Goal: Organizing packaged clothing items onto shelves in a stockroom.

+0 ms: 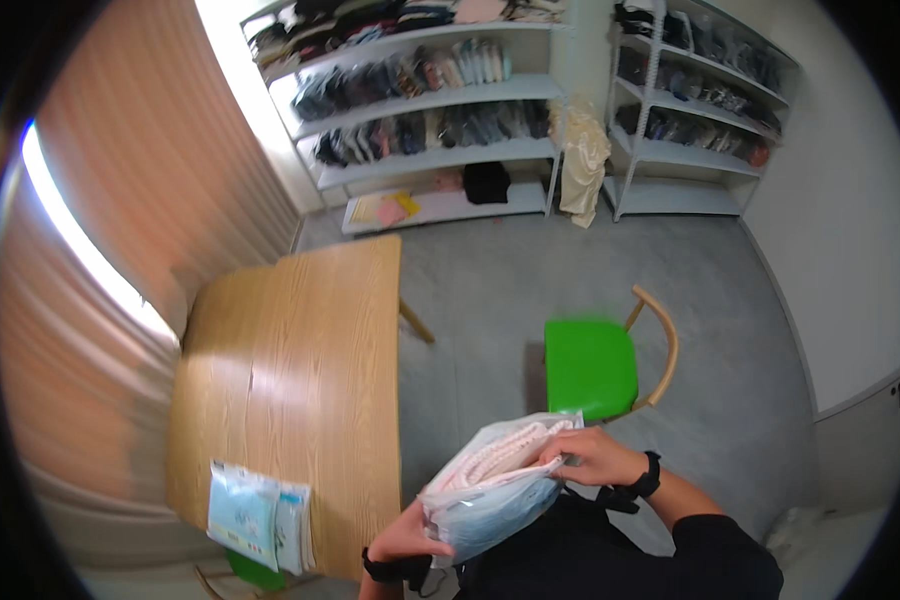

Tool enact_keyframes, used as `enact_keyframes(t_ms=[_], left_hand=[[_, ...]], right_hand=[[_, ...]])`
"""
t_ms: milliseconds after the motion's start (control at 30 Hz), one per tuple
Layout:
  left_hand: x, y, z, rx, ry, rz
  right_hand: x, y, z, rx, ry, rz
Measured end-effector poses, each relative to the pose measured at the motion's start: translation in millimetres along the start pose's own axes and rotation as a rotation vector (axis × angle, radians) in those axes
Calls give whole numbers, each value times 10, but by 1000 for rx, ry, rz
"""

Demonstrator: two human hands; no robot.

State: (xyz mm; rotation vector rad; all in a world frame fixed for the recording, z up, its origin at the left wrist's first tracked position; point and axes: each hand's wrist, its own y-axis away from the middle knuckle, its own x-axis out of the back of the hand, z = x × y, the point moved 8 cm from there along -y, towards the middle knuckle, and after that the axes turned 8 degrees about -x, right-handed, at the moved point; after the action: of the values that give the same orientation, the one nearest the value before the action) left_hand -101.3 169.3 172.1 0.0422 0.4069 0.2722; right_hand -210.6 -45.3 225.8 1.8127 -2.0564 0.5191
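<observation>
Spreading across the middle of the room, the grey floor (pixel 480 290) ran from the shelving unit (pixel 430 98) at the back to the person's side. The wooden tabletop (pixel 310 350) took up the left, its right edge passing close beside the left hand (pixel 405 540), so a leftward move had that edge to clear. Ahead and to the right, the chair with the green seat (pixel 590 370) stood just beyond the bag's far end, leaving little room that way; the gap between chair and tabletop offered more open space. Flat, pale blue packages (pixel 245 510) overlapped near the tabletop's near end, well apart from the bag.

The clear bag (pixel 495 520) was in both hands in front of the body, tilted, to the right of the tabletop. It looked light and soft, with thin film that would likely slip and crumple; a firm hold low on the filled body seemed safer than a tug on the loose rim. Inside, the folded pink cloth (pixel 500 455) showed at the top, with pale blue material below; both would probably squash rather than break.

The left hand was clamped around the bag's lower left end, thumb on the near side, its other fingers mostly hidden. The right hand (pixel 600 457) pinched at the upper right rim; whether its fingertips caught film, cloth or both, I could not tell.
</observation>
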Motion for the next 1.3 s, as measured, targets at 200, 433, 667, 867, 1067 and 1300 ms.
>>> enact_keyframes(t_ms=[200, 433, 667, 867, 1067, 1300], left_hand=[[-317, -1324, 130, -11, -492, -72], [-51, -2472, 41, -68, -766, -27], [899, -3748, 390, -64, -791, -75], [2284, -4696, 887, -91, -525, 140], [3011, -5772, 1378, -90, -386, 414], [3172, -7501, 1806, -201, -449, 410]], right_hand=[[833, 156, 828, -225, -133, 214], [1427, -12, 1362, -364, -70, 533], [1916, -1126, 1604, -413, 145, 739], [2370, -3035, 1366, -310, 389, 775], [2680, -3777, 2070, -404, -84, 815], [3067, -4492, 3562, -619, -749, 684]])
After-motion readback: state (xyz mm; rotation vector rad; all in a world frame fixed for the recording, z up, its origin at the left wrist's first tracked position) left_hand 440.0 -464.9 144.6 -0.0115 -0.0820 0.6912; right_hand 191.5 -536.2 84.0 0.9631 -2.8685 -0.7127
